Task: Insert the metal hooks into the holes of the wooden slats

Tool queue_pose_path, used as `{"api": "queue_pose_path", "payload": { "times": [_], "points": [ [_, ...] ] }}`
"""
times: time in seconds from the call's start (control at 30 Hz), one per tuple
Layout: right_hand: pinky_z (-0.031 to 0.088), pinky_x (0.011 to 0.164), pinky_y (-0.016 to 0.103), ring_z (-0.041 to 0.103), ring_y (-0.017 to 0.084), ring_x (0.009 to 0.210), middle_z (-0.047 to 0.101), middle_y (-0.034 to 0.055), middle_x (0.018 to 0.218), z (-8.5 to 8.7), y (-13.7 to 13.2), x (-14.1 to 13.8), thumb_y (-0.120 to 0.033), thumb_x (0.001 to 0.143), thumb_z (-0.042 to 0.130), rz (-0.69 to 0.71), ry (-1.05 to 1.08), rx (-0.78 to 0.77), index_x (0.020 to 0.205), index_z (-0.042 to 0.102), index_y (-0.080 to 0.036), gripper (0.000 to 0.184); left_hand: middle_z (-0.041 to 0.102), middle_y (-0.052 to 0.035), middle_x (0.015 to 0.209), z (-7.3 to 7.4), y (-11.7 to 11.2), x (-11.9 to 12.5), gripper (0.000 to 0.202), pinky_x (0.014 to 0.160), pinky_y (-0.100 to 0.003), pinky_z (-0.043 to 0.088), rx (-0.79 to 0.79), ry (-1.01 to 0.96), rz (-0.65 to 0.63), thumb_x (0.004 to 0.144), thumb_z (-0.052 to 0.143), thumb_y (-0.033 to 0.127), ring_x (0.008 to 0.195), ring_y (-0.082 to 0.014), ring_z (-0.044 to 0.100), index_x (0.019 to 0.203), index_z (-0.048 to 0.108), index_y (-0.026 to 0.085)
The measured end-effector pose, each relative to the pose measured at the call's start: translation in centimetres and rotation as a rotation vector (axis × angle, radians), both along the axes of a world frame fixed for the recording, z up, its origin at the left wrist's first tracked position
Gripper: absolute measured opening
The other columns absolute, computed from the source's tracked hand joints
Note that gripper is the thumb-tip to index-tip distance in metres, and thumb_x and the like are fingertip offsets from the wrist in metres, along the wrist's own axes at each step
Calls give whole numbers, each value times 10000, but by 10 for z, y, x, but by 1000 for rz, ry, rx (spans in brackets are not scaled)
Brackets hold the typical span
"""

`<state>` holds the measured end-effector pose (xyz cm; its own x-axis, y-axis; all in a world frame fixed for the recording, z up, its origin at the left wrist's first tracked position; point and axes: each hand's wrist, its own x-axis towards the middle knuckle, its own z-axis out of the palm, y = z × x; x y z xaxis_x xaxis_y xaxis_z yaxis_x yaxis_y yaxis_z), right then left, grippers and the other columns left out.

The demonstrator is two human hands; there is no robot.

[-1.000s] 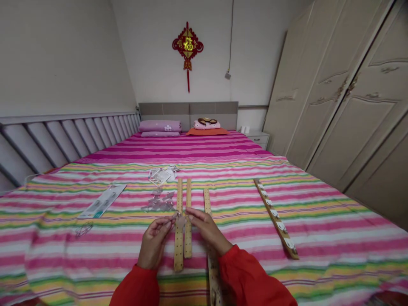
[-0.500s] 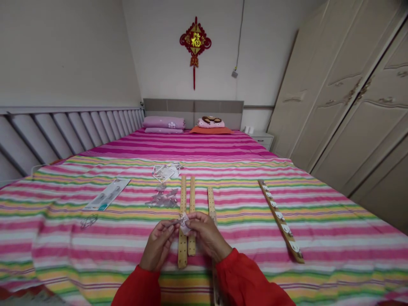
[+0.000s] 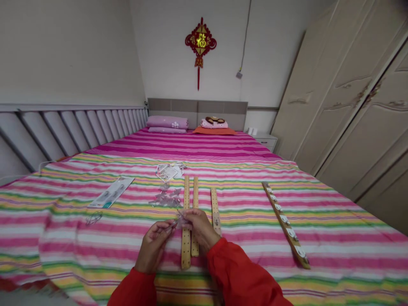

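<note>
A small clear plastic piece point(image 3: 181, 220) is pinched in my right hand point(image 3: 200, 227), above two perforated wooden strips. My left hand point(image 3: 155, 244) is closed at the fingertips on a thin shiny piece point(image 3: 172, 225), close against the plastic one; its exact kind is too small to tell. Beneath the hands lie the left wooden strip point(image 3: 185, 250) and the middle wooden strip point(image 3: 195, 191). A third strip point(image 3: 214, 197) lies to their right, partly hidden by my right sleeve, with a small clear piece attached. Several similar clear plastic pieces point(image 3: 165, 198) are heaped beyond my left hand.
On the striped bedsheet point(image 3: 248, 238), a strip with white round pieces point(image 3: 283, 219) lies at right. A flat clear package point(image 3: 111, 193) and thin wire pieces point(image 3: 94, 218) lie at left. Several cards point(image 3: 168, 171) are piled farther back. A railing point(image 3: 79, 127) borders the bed's left side.
My hands have shifted slightly, and the clear piece is tilted differently between them. The whole view has moved a little, so the scene sits farther right.
</note>
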<state>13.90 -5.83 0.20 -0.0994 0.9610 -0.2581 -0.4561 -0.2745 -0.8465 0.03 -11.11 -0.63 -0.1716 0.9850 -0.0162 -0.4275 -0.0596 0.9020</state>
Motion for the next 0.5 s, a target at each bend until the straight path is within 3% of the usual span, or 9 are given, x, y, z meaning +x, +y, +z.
{"api": "queue_pose_path", "payload": {
  "times": [0.17,0.3,0.5],
  "points": [
    [423,587,243,581,138,640,653,-14,678,1,13,-6,-250,515,771,-47,-140,118,819,675,-158,332,695,-88,907,4,-3,-12,239,859,-331,505,110,259,15,565,784,322,931,-224,641,659,624,170],
    [388,567,233,584,148,671,683,40,734,10,-6,9,-431,658,696,124,-112,226,825,712,-147,330,688,-98,871,11,-7,-15,227,847,-343,511,163,338,-32,547,785,334,908,-236,641,635,647,177],
    [357,524,209,523,103,567,669,26,684,18,-35,41,-447,672,715,188,-123,288,744,730,-148,308,680,-109,848,19,-10,3,201,816,-348,516,167,357,-170,545,778,334,879,-240,636,613,662,184]
  ]
}}
